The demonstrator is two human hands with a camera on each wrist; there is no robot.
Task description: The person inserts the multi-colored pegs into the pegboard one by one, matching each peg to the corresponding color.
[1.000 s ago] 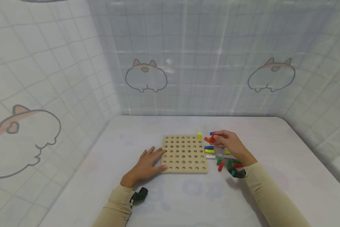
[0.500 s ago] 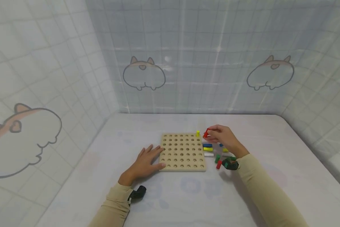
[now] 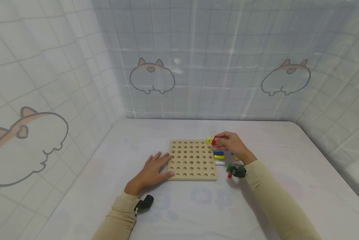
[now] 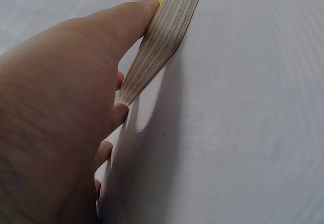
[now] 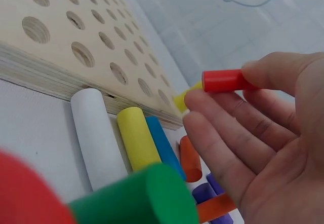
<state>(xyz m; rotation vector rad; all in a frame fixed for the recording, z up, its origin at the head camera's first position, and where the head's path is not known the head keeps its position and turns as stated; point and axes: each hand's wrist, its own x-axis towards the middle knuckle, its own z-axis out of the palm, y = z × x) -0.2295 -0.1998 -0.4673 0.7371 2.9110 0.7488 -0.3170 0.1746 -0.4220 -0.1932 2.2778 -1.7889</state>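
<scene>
In the head view, the right hand [image 3: 231, 144] pinches a red peg [image 3: 214, 140] near a board's [image 3: 188, 159] far right corner; the left hand [image 3: 151, 170], spread, touches its left edge. Left wrist: thumb against the board. Right wrist: the peg's end juts past the thumb tip.

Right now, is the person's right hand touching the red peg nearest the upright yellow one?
Touching. The right wrist view shows it: the right hand pinches the red peg, its thumb lying directly on one end.
</scene>
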